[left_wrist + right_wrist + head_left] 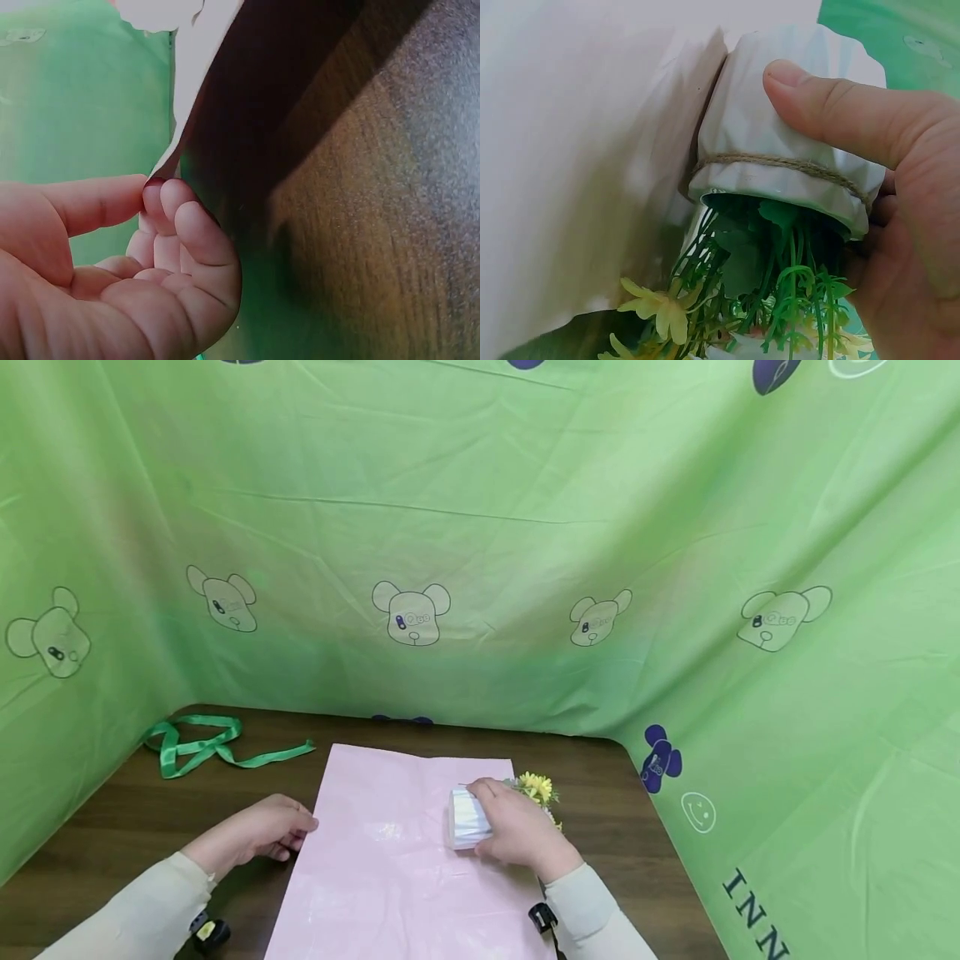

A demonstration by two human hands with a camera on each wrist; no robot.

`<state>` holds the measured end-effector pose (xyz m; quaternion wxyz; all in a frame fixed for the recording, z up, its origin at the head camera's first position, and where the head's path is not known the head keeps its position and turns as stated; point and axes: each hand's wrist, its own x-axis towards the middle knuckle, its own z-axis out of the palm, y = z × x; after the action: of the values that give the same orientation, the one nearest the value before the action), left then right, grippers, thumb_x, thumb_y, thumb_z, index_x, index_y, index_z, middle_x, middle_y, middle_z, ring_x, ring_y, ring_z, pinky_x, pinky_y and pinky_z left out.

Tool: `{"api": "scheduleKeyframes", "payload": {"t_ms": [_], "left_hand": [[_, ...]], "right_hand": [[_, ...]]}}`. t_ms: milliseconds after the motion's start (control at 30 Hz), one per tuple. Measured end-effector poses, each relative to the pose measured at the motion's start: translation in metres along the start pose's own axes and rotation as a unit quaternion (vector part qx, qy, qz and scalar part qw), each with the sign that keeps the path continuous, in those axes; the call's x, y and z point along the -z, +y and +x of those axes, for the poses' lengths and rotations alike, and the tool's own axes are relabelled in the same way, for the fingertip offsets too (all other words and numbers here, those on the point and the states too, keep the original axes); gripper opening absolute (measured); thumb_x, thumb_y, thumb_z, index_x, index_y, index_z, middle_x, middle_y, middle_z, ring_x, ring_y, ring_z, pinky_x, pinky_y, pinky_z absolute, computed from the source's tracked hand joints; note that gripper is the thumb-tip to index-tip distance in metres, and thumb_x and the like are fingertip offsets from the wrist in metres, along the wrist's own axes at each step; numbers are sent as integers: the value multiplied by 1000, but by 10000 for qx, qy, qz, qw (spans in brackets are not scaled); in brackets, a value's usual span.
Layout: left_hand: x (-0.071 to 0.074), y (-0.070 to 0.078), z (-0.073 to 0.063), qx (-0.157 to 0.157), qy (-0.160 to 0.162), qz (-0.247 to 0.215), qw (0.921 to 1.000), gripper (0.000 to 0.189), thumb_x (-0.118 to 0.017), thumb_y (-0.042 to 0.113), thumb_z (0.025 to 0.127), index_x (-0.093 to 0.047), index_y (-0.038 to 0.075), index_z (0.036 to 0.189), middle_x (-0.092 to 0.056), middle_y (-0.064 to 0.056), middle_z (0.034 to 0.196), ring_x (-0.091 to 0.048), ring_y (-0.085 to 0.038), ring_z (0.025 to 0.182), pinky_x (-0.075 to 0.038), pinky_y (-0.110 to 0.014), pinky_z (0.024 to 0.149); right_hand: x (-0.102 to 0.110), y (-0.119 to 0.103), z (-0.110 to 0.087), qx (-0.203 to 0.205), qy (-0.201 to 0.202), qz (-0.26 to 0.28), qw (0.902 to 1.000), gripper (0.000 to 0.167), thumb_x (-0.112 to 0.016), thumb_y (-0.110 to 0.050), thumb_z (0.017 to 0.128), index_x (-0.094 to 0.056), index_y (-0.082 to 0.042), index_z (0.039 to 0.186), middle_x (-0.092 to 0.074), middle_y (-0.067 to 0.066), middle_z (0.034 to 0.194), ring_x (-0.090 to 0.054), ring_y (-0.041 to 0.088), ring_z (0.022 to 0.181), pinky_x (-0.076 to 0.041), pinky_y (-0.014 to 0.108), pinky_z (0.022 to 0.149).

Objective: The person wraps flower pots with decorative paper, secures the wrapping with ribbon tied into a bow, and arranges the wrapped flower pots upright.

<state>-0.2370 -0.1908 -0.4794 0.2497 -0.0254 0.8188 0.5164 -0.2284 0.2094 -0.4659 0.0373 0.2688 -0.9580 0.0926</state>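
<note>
A large pink sheet of wrapping paper (390,860) lies on the table. My left hand (266,831) pinches its left edge between thumb and forefinger; the left wrist view shows that edge (169,154) lifted off the wood. On the sheet's right part, a white ridged flowerpot (468,820) lies on its side, gripped by my right hand (521,827). In the right wrist view a twine cord (780,161) circles the pot near its mouth. Yellow flowers (536,787) and green stems (795,262) come out of the mouth, towards the right.
A green ribbon (213,747) lies loosely looped at the table's back left. The brown wooden table (615,835) shows on both sides of the paper. Green printed cloth (420,543) hangs behind and along both sides.
</note>
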Motion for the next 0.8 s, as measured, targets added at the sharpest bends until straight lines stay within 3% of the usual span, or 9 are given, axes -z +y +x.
{"api": "scheduleKeyframes", "payload": {"t_ms": [233, 467, 567, 800], "left_hand": [[-1, 2, 0, -25, 11, 18, 10000, 14, -63, 13, 97, -64, -2, 97, -59, -6, 76, -58, -18, 67, -54, -28, 58], [2, 14, -3, -236, -118, 53, 9996, 17, -63, 14, 97, -64, -3, 99, -60, -7, 78, -59, -19, 68, -54, -30, 60], [2, 24, -5, -303, -79, 209, 9993, 16, -64, 15, 96, -64, 0, 91, -60, -7, 74, -59, -19, 67, -53, -31, 60], [4, 55, -14, -295, -111, 1126, 9931, 30, -63, 15, 91, -53, 10, 63, -55, -4, 61, -50, -16, 57, -44, -28, 51]], "right_hand": [[0, -2, 1, 53, 38, -104, 9999, 89, -93, -30, 66, -51, -13, 143, -58, 2, 140, -61, 21, 121, -50, 40, 105], [1, -1, 2, 73, 4, -115, 9999, 91, -94, -30, 65, -51, -12, 143, -58, 3, 140, -62, 21, 120, -50, 40, 105], [3, 0, 3, 79, -2, -113, 9999, 91, -95, -29, 64, -52, -12, 143, -58, 4, 140, -62, 22, 120, -49, 40, 106], [2, -1, 3, 98, 17, -55, 9999, 90, -95, -27, 64, -53, -11, 142, -59, 5, 139, -62, 22, 120, -50, 40, 105]]}}
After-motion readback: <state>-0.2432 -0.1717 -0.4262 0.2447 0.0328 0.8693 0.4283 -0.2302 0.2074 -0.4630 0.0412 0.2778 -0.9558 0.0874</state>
